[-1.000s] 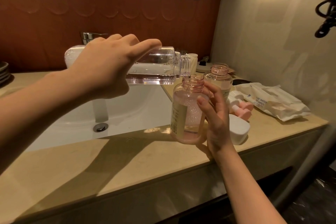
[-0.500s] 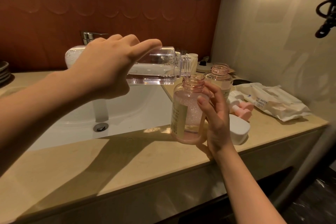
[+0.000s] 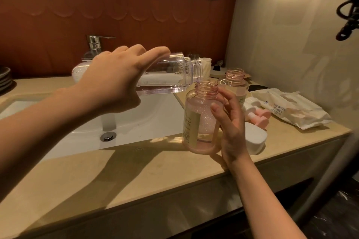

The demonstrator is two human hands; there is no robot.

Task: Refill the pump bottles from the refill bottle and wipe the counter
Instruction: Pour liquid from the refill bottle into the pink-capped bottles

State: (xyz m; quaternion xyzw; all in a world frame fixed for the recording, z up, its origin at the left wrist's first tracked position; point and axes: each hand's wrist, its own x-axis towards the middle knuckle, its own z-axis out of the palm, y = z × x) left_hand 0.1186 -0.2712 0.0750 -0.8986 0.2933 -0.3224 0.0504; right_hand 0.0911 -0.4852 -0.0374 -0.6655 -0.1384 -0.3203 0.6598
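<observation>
My left hand (image 3: 114, 81) grips the clear refill bottle (image 3: 167, 77), tipped on its side with its open neck just over the mouth of a pink pump bottle (image 3: 200, 118). My right hand (image 3: 231, 124) holds that open pink bottle upright above the counter's front edge; a little liquid lies at its bottom. A second open pink bottle (image 3: 234, 81) stands behind it. Two pink pump heads (image 3: 258, 117) lie on the counter to the right.
A white sink basin (image 3: 136, 122) with a chrome tap (image 3: 95, 44) sits left of centre in the beige counter (image 3: 97, 176). A pack of wet wipes (image 3: 287, 108) lies at the right, a white cap (image 3: 254, 139) near my right hand. Dark plates (image 3: 4, 77) stack at far left.
Both hands and bottles have hardly moved; the refill bottle stays tipped over the pink bottle's mouth.
</observation>
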